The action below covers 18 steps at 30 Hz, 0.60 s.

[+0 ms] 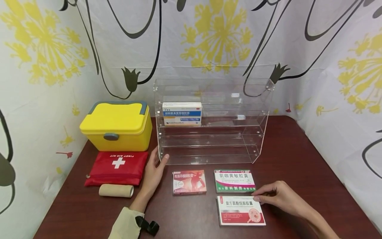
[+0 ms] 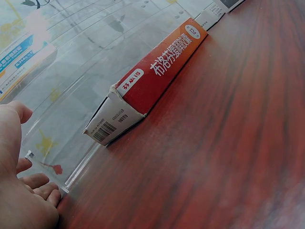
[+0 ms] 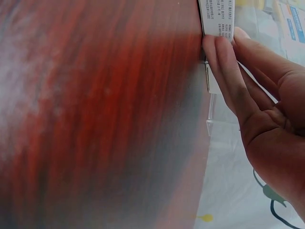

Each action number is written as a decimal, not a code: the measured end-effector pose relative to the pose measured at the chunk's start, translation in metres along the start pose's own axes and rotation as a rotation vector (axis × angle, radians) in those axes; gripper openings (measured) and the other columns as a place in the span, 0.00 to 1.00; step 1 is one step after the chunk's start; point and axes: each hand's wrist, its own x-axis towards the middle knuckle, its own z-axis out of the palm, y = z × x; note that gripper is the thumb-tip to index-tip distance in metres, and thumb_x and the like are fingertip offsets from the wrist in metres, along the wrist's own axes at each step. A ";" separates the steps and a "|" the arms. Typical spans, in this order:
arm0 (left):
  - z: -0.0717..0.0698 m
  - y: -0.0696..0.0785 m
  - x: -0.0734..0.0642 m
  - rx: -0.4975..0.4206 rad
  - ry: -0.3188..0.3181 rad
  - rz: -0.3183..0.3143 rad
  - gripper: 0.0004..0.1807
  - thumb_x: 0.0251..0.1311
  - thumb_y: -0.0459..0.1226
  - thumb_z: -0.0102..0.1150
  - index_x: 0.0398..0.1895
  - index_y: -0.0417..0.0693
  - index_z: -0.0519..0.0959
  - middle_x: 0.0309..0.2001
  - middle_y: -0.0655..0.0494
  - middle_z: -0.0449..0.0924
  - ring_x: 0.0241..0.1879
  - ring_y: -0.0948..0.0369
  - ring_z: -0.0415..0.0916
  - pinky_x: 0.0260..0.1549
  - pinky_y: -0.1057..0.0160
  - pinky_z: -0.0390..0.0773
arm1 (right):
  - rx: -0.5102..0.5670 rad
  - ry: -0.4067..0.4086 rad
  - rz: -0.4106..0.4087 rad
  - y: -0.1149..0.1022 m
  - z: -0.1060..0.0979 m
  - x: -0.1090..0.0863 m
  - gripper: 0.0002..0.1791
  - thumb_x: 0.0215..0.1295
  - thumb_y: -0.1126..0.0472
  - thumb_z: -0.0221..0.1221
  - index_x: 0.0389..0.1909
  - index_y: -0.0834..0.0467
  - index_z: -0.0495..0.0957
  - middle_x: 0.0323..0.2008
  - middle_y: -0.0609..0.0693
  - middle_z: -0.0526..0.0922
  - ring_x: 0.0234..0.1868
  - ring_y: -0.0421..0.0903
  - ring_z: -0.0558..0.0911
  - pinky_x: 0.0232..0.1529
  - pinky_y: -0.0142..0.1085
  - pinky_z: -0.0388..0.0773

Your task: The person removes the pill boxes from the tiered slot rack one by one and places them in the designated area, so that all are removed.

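Observation:
In the head view my left hand [image 1: 153, 171] straddles the lower left corner of a clear acrylic rack [image 1: 209, 159], thumb in front and fingers at the outer side. The left wrist view shows those fingers [image 2: 40, 186] curled beside the rack's bottom edge. My right hand [image 1: 282, 198] pinches the upper right corner of a white-and-red medicine box [image 1: 238, 212] lying on the table. A green-and-white medicine box [image 1: 234, 181] lies just behind it, close to the right fingertips. To the left lies a red-orange medicine box [image 1: 189, 182], also seen in the left wrist view [image 2: 157, 67].
On the rack's upper shelf stands a blue-and-white medicine box [image 1: 182, 114]. Left of the rack are a yellow lidded box [image 1: 116, 122], a red first aid pouch [image 1: 117, 167] and a tan cardboard-like roll [image 1: 115, 191]. A patterned cloth [image 1: 218, 49] hangs behind the table [image 1: 286, 149].

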 end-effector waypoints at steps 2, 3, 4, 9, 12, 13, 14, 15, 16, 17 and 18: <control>0.000 0.000 0.000 -0.002 -0.001 -0.002 0.34 0.68 0.43 0.58 0.74 0.49 0.59 0.69 0.47 0.64 0.69 0.51 0.60 0.66 0.46 0.59 | -0.004 0.004 0.002 0.000 0.000 0.000 0.05 0.61 0.55 0.67 0.38 0.46 0.88 0.34 0.38 0.87 0.32 0.36 0.82 0.28 0.32 0.80; 0.000 0.000 0.000 -0.004 0.000 -0.002 0.34 0.68 0.43 0.58 0.73 0.49 0.59 0.69 0.47 0.65 0.69 0.51 0.60 0.66 0.46 0.59 | -0.004 0.001 0.009 -0.001 0.000 -0.001 0.05 0.61 0.55 0.67 0.38 0.46 0.88 0.34 0.38 0.87 0.32 0.36 0.82 0.28 0.32 0.80; 0.000 -0.001 0.000 -0.005 0.001 -0.001 0.34 0.68 0.43 0.58 0.73 0.49 0.59 0.69 0.46 0.65 0.69 0.51 0.61 0.66 0.46 0.59 | -0.005 -0.003 0.016 -0.001 0.000 -0.001 0.06 0.61 0.54 0.67 0.38 0.46 0.88 0.34 0.38 0.87 0.32 0.36 0.82 0.28 0.32 0.80; 0.000 0.000 -0.001 -0.004 0.004 0.001 0.34 0.68 0.43 0.58 0.73 0.49 0.59 0.69 0.44 0.65 0.68 0.51 0.61 0.66 0.46 0.60 | -0.017 -0.013 0.039 -0.001 -0.002 -0.001 0.07 0.61 0.50 0.67 0.38 0.46 0.88 0.35 0.39 0.87 0.33 0.36 0.82 0.30 0.32 0.80; 0.001 0.001 -0.001 0.001 0.008 0.005 0.33 0.68 0.43 0.58 0.73 0.48 0.59 0.69 0.44 0.65 0.68 0.51 0.61 0.66 0.47 0.60 | -0.026 -0.009 0.036 -0.001 -0.002 -0.001 0.07 0.61 0.50 0.67 0.38 0.45 0.88 0.35 0.39 0.86 0.33 0.36 0.82 0.30 0.32 0.79; 0.001 0.002 -0.001 0.003 0.010 0.005 0.33 0.68 0.43 0.58 0.73 0.48 0.59 0.69 0.44 0.65 0.68 0.51 0.62 0.66 0.47 0.60 | -0.029 -0.008 0.039 -0.001 -0.002 -0.001 0.07 0.61 0.50 0.67 0.38 0.45 0.88 0.35 0.39 0.86 0.33 0.35 0.82 0.29 0.31 0.79; 0.001 0.002 -0.002 0.004 0.011 0.004 0.33 0.68 0.43 0.58 0.73 0.48 0.59 0.68 0.44 0.65 0.68 0.51 0.62 0.66 0.47 0.60 | -0.035 -0.007 0.043 -0.001 -0.002 -0.001 0.07 0.61 0.50 0.67 0.38 0.45 0.88 0.35 0.39 0.86 0.32 0.35 0.81 0.29 0.31 0.78; 0.001 0.002 -0.002 0.004 0.013 0.004 0.33 0.68 0.43 0.58 0.73 0.48 0.60 0.68 0.44 0.65 0.68 0.51 0.62 0.66 0.47 0.60 | -0.040 -0.008 0.049 -0.001 -0.002 -0.001 0.07 0.61 0.49 0.67 0.38 0.44 0.88 0.35 0.39 0.86 0.32 0.35 0.81 0.28 0.31 0.78; 0.001 0.002 -0.002 0.004 0.014 0.004 0.33 0.68 0.42 0.58 0.73 0.47 0.60 0.68 0.44 0.65 0.68 0.50 0.62 0.66 0.47 0.60 | -0.044 -0.010 0.057 -0.001 -0.002 -0.002 0.07 0.61 0.49 0.66 0.38 0.44 0.87 0.35 0.38 0.86 0.31 0.35 0.80 0.28 0.31 0.77; 0.001 0.002 -0.002 0.005 0.015 0.002 0.33 0.68 0.42 0.58 0.73 0.48 0.60 0.68 0.44 0.66 0.68 0.50 0.62 0.66 0.47 0.60 | -0.049 -0.010 0.062 -0.001 -0.002 -0.002 0.07 0.61 0.49 0.66 0.38 0.44 0.87 0.35 0.38 0.86 0.31 0.35 0.80 0.27 0.31 0.77; 0.001 0.003 -0.002 0.008 0.016 -0.001 0.33 0.68 0.43 0.58 0.73 0.48 0.60 0.68 0.44 0.66 0.68 0.50 0.62 0.66 0.47 0.60 | -0.054 -0.012 0.067 -0.001 -0.002 -0.003 0.07 0.61 0.48 0.66 0.38 0.44 0.87 0.34 0.38 0.86 0.31 0.34 0.79 0.26 0.31 0.76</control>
